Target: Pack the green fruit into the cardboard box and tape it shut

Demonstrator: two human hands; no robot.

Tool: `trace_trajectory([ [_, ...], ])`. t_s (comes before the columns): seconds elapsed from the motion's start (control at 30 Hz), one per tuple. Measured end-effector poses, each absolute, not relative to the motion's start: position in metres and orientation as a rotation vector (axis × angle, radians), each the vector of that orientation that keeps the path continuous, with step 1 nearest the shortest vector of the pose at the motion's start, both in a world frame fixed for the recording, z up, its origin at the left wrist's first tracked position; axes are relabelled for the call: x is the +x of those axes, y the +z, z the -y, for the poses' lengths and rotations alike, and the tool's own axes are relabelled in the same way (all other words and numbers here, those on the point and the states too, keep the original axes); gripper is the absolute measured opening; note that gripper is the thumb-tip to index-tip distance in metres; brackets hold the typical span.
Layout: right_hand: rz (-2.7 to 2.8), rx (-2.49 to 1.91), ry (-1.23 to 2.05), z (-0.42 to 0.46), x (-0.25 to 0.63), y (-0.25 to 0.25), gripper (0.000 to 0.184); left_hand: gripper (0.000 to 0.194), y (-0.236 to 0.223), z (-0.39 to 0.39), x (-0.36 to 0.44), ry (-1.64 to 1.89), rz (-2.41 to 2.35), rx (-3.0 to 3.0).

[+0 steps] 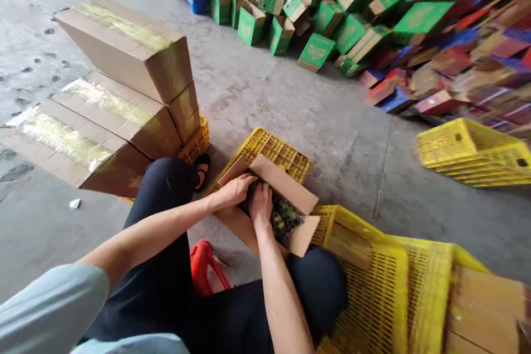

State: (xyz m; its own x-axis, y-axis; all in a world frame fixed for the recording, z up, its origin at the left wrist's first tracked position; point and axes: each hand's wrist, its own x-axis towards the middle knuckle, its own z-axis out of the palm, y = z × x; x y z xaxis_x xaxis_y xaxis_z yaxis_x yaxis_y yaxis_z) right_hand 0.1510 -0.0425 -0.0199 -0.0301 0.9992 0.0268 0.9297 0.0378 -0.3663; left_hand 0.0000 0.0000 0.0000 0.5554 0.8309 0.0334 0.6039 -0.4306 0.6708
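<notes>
An open cardboard box [286,182] sits between my knees on an upturned yellow crate [271,146], its flaps folded outward. Inside it lie dark green, roundish items in clear plastic [286,215]; their exact kind is hard to make out. My left hand [236,191] reaches over the box's left end with its fingers pinched together. Close beside it, my right hand [261,204] dips into the box, fingers bent downward and closed. Whatever the fingertips hold is hidden by the hands and the dark contents.
Taped cartons [120,61] are stacked at my left. Yellow crates [369,271] holding cardboard stand by my right knee, and more nested crates [468,149] lie farther right. A red plastic object [203,268] is on the floor between my legs. Green boxes [317,50] are heaped ahead.
</notes>
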Motion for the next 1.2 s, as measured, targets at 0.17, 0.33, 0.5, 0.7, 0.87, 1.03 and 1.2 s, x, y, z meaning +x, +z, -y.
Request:
trace_trajectory([
  [0.17, 2.017, -1.865, 0.386, 0.044, 0.154, -0.016, 0.046, 0.066, 0.005, 0.008, -0.003, 0.385, -1.130, 2.249],
  [0.33, 1.958, -1.795, 0.417, 0.041, 0.164, -0.004, 0.041, 0.080, 0.007, 0.009, -0.002, 0.367, -1.136, 2.235],
  [0.5, 1.987, -1.685, 0.551, 0.031, 0.166, 0.013, 0.043, 0.077, 0.007, 0.011, -0.003, 0.373, -1.147, 2.205],
  [0.7, 1.994, -1.952, 0.455, 0.057, 0.221, 0.051, 0.034, 0.048, 0.007, 0.009, 0.000, 0.482, -1.155, 2.168],
  [0.87, 2.106, -2.401, 0.335, 0.082, 0.242, 0.058, 0.037, 0.036, 0.003, 0.008, 0.008, 0.465, -0.988, 2.052],
  [1.03, 1.990, -2.396, 0.324, 0.088, 0.236, 0.061, 0.026, 0.040, -0.003, 0.013, 0.018, 0.434, -0.952, 1.933],
  [1.2, 1.572, -2.109, 0.681, 0.093, 0.257, 0.071, 0.011, 0.054, 0.000, 0.013, 0.029, 0.417, -0.872, 1.776],
])
